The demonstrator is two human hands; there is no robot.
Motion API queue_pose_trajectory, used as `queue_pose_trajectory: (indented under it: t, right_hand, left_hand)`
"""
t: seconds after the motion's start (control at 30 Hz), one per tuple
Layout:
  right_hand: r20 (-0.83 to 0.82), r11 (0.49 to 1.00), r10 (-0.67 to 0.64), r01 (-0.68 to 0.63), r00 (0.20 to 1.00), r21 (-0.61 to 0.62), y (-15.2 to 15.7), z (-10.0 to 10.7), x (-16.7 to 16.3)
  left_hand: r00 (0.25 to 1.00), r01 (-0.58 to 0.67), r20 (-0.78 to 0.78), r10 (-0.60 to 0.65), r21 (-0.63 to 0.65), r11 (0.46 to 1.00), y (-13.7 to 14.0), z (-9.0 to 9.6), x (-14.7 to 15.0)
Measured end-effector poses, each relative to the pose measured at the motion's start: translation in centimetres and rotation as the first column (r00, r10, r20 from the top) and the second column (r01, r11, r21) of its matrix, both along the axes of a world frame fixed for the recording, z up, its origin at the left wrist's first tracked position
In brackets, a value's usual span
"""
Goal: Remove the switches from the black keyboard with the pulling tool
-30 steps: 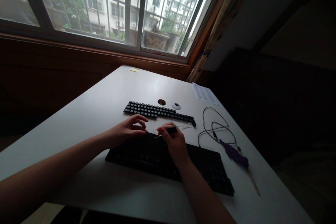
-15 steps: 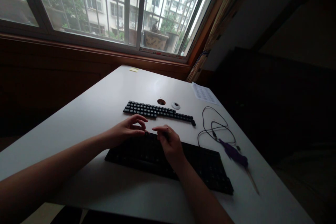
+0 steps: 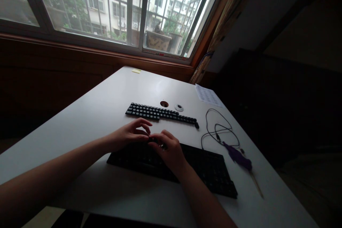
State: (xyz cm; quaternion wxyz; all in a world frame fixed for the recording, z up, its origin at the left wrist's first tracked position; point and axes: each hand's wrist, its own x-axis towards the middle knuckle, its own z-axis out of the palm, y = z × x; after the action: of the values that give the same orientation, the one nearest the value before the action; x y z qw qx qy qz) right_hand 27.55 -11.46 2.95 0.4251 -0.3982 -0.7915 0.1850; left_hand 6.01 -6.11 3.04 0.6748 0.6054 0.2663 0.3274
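Note:
A black keyboard (image 3: pixel 203 165) lies across the near part of the white table, too dark for its single keys to show. Over its back edge, my left hand (image 3: pixel 135 131) and my right hand (image 3: pixel 168 148) meet fingertip to fingertip. Between them is a small dark keycap (image 3: pixel 151 139), mostly covered by the fingers. My left thumb and forefinger close on its left side, while the right thumb and forefinger pinch it from the right. Just behind the hands, black keycaps (image 3: pixel 160 112) lie in tight rows, with one keycap (image 3: pixel 197 125) apart at their right end.
Right of the keyboard lie its looped cable (image 3: pixel 223 126) and a purple object with a thin pale stick (image 3: pixel 239 156). A cable hole (image 3: pixel 164 104) and its round cover (image 3: pixel 179 107) are behind the keycaps. Printed paper (image 3: pixel 208 95) rests by the right edge, a yellow note (image 3: pixel 136 71) far back.
My right hand has moved left and its fingers have closed on the small keycap at my left fingertips. The left hand has shifted slightly right.

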Motion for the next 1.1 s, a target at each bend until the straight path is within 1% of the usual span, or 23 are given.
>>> queue_pose_trajectory:
  t: [0.2, 0.27, 0.33, 0.43, 0.5, 0.53, 0.63, 0.7, 0.73, 0.8, 0.87, 0.93, 1.1]
  right_hand:
    - [-0.027, 0.998, -0.056, 0.056, 0.998, -0.018, 0.5, 0.8, 0.9]
    - [-0.005, 0.996, -0.086, 0.086, 0.996, -0.027, 1.0, 1.1, 1.6]
    - [0.034, 0.992, -0.119, 0.12, 0.992, -0.033, 1.6, 1.6, 2.5]
    - [0.129, 0.985, -0.164, 0.17, 0.978, -0.038, 2.9, 2.4, 3.8]
    - [0.206, 0.983, -0.164, 0.177, 0.965, -0.048, 4.1, 2.6, 4.5]
    - [0.242, 0.982, -0.163, 0.181, 0.957, -0.054, 4.7, 2.5, 4.9]
    - [0.34, 0.976, -0.174, 0.208, 0.924, -0.066, 6.9, 1.8, 5.6]
    - [0.407, 0.97, -0.179, 0.231, 0.895, -0.081, 8.3, 1.0, 5.8]
    - [0.436, 0.965, -0.185, 0.247, 0.881, -0.088, 8.9, 0.6, 5.8]
    - [0.458, 0.961, -0.187, 0.258, 0.869, -0.097, 9.8, -0.2, 5.8]
    - [0.467, 0.961, -0.183, 0.258, 0.865, -0.102, 10.4, -0.7, 5.7]
    - [0.475, 0.962, -0.174, 0.251, 0.863, -0.104, 10.8, -1.0, 5.6]
    - [0.48, 0.965, -0.166, 0.242, 0.861, -0.101, 11.1, -1.4, 5.6]
  left_hand:
    - [0.99, -0.134, -0.048, 0.136, 0.044, 0.99, 0.0, 1.1, -0.1]
    - [0.977, -0.199, -0.064, 0.203, 0.07, 0.977, 0.3, 1.2, -0.4]
    - [0.956, -0.281, -0.061, 0.288, 0.106, 0.954, 0.9, 1.1, -0.8]
    - [0.91, -0.412, 0.01, 0.415, 0.139, 0.901, 2.1, 0.6, -1.5]
    - [0.873, -0.486, 0.053, 0.484, 0.154, 0.86, 3.0, 0.3, -2.1]
    - [0.846, -0.532, 0.065, 0.529, 0.165, 0.831, 3.5, 0.1, -2.4]
    - [0.776, -0.625, 0.062, 0.627, 0.207, 0.753, 4.8, -0.2, -3.6]
    - [0.737, -0.657, 0.026, 0.675, 0.259, 0.708, 5.7, -0.5, -4.5]
    - [0.704, -0.68, 0.002, 0.711, 0.291, 0.673, 6.1, -0.7, -4.9]
    - [0.655, -0.693, -0.056, 0.753, 0.351, 0.629, 6.9, -1.1, -5.7]
    - [0.626, -0.69, -0.113, 0.772, 0.382, 0.615, 7.5, -1.4, -6.2]
    - [0.612, -0.682, -0.154, 0.776, 0.394, 0.616, 7.7, -1.6, -6.5]
    - [0.628, -0.648, -0.194, 0.754, 0.406, 0.644, 7.6, -1.7, -6.4]
